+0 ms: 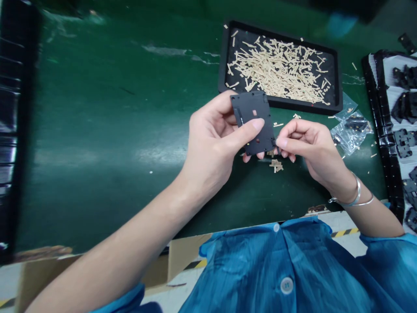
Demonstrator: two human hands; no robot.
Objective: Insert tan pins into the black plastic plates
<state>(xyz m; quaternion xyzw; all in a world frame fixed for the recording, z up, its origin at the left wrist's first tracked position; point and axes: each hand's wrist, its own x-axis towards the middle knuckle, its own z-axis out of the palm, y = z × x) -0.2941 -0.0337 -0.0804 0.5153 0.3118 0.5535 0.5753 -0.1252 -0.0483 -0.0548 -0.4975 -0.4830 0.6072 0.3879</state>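
Note:
My left hand (215, 141) grips a small flat black plastic plate (252, 115) above the green mat, thumb across its face and fingers behind it. My right hand (306, 143) is closed in a pinch at the plate's lower right edge, touching it; what the fingertips pinch is too small to make out. A few tan paper strips (276, 164) lie on the mat just below the hands.
A black tray (337, 82) holding several tan strips sits behind the hands. A clear plastic bag (350, 130) lies to the right. At the far right stands a tray of black parts (404, 108). A dark rack (13, 108) lines the left edge. Green mat (114, 130) covers the table.

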